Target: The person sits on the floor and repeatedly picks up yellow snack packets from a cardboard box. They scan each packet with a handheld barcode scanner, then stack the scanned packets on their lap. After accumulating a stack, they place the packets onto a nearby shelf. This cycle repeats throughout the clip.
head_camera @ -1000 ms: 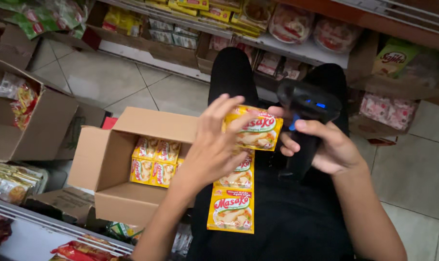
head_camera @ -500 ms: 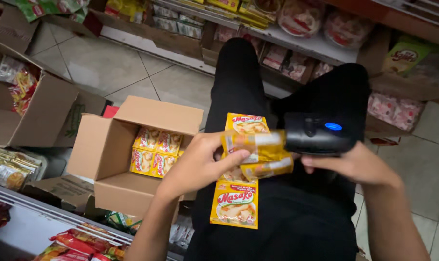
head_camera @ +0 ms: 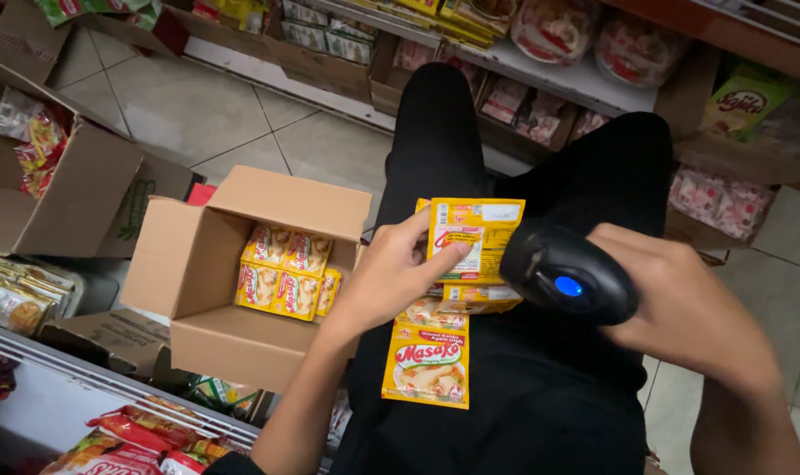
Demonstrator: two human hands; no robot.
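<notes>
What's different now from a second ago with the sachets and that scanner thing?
The left hand has turned the top of the yellow sachet strip so its back panel faces up, thumb pressing it flat. The right hand has swung the black scanner from upright to level, its nose now at the top sachet's edge. Unchanged: both grips, the strip hanging over the lap, the open cardboard box of sachets beside the knee.

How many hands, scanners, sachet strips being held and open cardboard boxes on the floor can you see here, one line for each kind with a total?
Hands: 2, left hand and right hand
Black handheld scanner: 1
Yellow sachet strip, held: 1
Open cardboard boxes: 2, near box and far box
Total: 6
</notes>
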